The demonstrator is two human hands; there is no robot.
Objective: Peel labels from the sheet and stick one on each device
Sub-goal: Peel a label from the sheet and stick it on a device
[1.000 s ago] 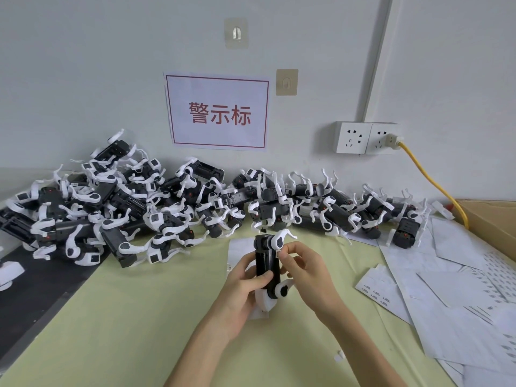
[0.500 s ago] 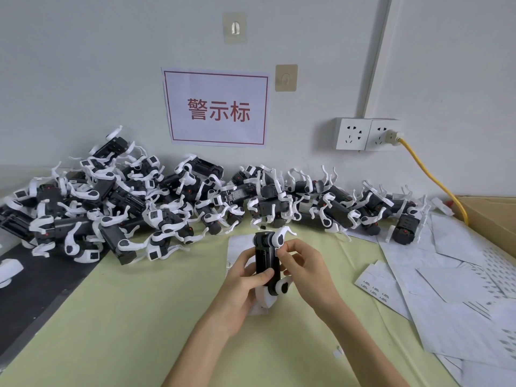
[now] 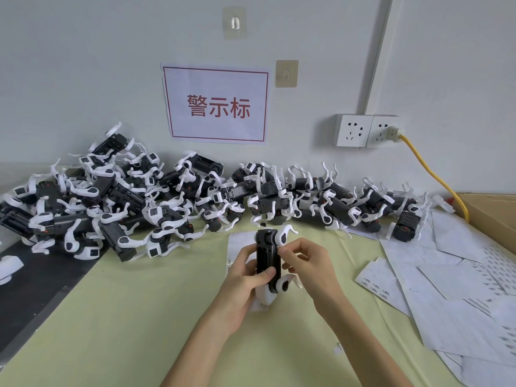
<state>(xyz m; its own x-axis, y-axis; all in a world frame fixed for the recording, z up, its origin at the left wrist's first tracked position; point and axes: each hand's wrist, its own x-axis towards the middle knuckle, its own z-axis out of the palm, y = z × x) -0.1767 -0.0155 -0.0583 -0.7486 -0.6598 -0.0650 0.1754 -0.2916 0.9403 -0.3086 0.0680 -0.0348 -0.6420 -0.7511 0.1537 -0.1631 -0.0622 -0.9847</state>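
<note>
A white wall with a red-bordered sign [image 3: 217,106] backs a pale green table [image 3: 125,317], and along the wall sprawls a big heap of black-and-white devices [image 3: 173,208]. Front and centre, the action: the left hand [image 3: 245,277] wraps round one device [image 3: 266,256], held upright, thumb pressed across its black face and the other fingers curled behind it. A firm grip, that. The right hand [image 3: 305,261] comes in from the other side, its fingertips [image 3: 287,254] pinched together right against the device's edge, just under the white clip at the top. Whether a label sits between those fingertips is too small to tell, but the pose reads like a label being laid down.

Just beyond the left hand's knuckles lies a white sheet [image 3: 240,241], partly hidden by the hands. Well out past the right wrist, loose paper sheets [image 3: 446,289] lie spread over the table, with a cardboard box [image 3: 494,213] behind them.

To do this step well, I'd say: keep the left thumb steady so the device can't twist, touch one edge of the label down first, square it to the body, then smooth outward with a fingertip so no bubble or lifted corner remains. Don't let the sticky side brush the white clip on the way in.
</note>
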